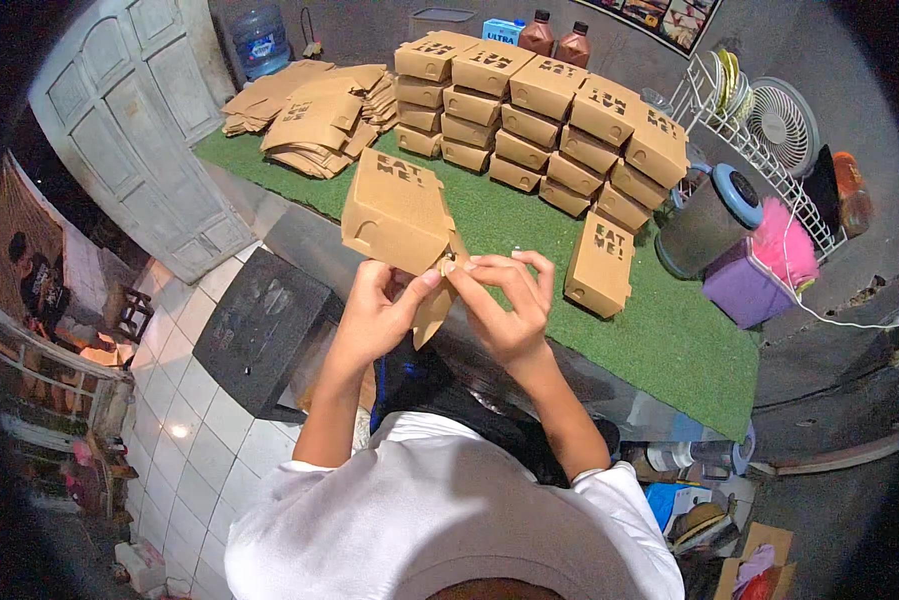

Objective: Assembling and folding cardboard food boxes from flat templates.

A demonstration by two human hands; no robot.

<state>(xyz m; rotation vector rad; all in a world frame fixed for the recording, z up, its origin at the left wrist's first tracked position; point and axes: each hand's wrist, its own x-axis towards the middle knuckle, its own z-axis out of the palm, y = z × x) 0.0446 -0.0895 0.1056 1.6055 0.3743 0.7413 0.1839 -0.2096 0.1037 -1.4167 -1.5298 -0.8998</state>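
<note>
A brown cardboard food box (391, 225) with dark lettering on its lid is held up at the front edge of the green-covered table. Its near side is partly unfolded, and a loose flap (430, 315) hangs down between my hands. My left hand (381, 305) is closed on the box's near lower corner, thumb pressed against the card. With thumb and index finger my right hand (509, 300) pinches the edge of the same corner, its other fingers raised and curled. The exact fold under the fingertips is hidden.
Folded boxes (539, 125) stand stacked in rows at the back, beside a pile of flat cardboard blanks (314, 115). One folded box (599, 265) sits apart at right. Near it are a blue-lidded jug (704, 220), a purple bin (754, 282) and a dish rack. A black speaker-like box (259, 330) stands left.
</note>
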